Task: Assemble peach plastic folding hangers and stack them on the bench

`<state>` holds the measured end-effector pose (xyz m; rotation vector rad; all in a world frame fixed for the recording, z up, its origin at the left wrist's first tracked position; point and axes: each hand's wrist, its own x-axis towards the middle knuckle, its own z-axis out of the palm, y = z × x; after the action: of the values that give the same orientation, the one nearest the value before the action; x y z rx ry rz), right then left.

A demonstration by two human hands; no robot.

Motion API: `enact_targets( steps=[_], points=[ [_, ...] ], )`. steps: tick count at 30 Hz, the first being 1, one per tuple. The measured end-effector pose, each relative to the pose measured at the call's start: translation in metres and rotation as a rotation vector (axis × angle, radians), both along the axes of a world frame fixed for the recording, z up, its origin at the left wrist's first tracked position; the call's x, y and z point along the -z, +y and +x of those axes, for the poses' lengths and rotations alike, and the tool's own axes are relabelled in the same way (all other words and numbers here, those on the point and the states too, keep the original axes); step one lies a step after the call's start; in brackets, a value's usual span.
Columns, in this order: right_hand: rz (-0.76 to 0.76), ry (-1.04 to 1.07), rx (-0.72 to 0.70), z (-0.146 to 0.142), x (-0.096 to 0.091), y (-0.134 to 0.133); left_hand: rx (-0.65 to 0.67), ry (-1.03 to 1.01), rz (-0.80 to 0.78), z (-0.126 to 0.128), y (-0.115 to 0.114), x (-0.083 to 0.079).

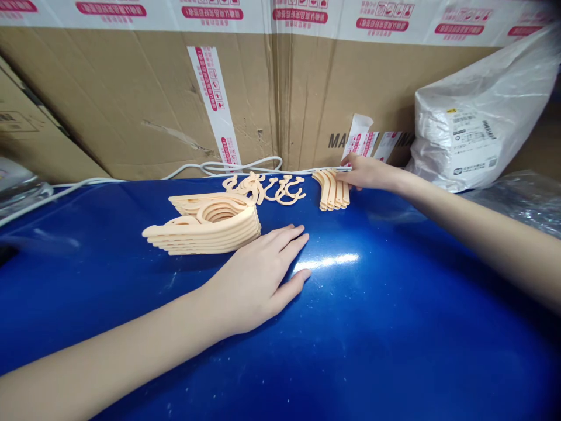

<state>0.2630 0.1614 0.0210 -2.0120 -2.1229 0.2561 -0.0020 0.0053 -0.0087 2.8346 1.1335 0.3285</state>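
Note:
My left hand (pixel 263 275) lies palm down on the blue table with its fingers stretched out and holds nothing. Just behind its wrist side sits a neat stack of cream plastic hanger bodies (pixel 205 234). Farther back, my right hand (pixel 368 172) has its fingers closed at the upper right end of a row of curved hanger arms (pixel 331 190). It appears to pinch the rightmost piece, though the fingertips are partly hidden. Between the stack and that row is a loose pile of cream hanger hooks (pixel 280 190).
Large cardboard boxes (pixel 144 99) with printed tape wall off the back edge of the blue table (pixel 307 351). A white cable (pixel 184 168) runs along that edge. At the back right stand a plastic-wrapped package (pixel 464 134) and clear plastic film (pixel 517 199).

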Motion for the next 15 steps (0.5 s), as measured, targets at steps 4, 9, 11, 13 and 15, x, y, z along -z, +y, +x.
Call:
enact_targets(
  steps=[4,9,11,13,15],
  points=[
    [0.024,-0.05,0.007,0.002,-0.001,0.001,0.004,-0.008,0.0,-0.001,0.0,0.0],
    [0.028,-0.061,-0.001,0.002,-0.001,0.0,0.0,-0.004,-0.005,-0.001,-0.002,0.0],
    [0.053,-0.059,0.002,0.001,-0.002,0.0,0.0,0.0,-0.006,-0.001,-0.002,-0.001],
    [0.097,-0.058,0.009,0.0,-0.005,-0.002,-0.001,0.0,-0.005,0.0,-0.002,-0.001],
    [0.153,-0.06,0.017,0.0,-0.011,-0.004,0.0,-0.005,-0.003,0.0,-0.002,-0.001]
  ],
)
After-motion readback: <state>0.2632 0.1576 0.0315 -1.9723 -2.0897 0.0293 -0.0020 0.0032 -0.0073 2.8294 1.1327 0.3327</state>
